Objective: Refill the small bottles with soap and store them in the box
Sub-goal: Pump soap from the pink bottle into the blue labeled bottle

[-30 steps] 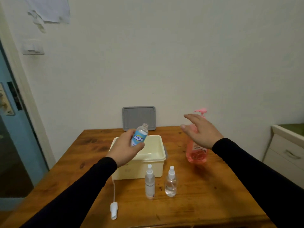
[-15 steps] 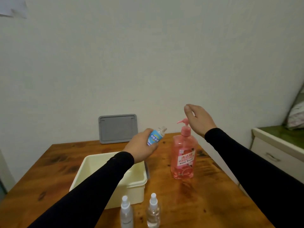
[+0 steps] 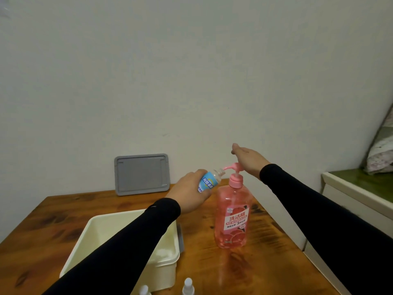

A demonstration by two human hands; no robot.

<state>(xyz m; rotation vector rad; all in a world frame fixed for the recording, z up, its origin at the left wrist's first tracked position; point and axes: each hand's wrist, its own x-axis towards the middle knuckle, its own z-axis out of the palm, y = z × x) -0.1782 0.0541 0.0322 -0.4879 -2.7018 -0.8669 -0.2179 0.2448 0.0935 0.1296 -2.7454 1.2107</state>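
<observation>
My left hand (image 3: 190,193) grips a small clear bottle with a blue label (image 3: 209,181), tilted so its uncapped mouth meets the nozzle of the pink soap pump bottle (image 3: 232,216). The pump bottle stands upright on the wooden table (image 3: 255,267). My right hand (image 3: 248,159) lies flat with straight fingers on top of the pump head. A cream box (image 3: 168,267) stands open on the table under my left forearm. The white tops of two small spray bottles (image 3: 188,285) show at the bottom edge.
A grey lid (image 3: 142,174) leans upright against the wall at the back of the table. A white cabinet with a green top (image 3: 361,194) stands to the right, a patterned cloth bundle on it.
My left hand brought the small bottle's mouth up to the pump nozzle. My right hand came down onto the pump head. The view shifted closer and to the right.
</observation>
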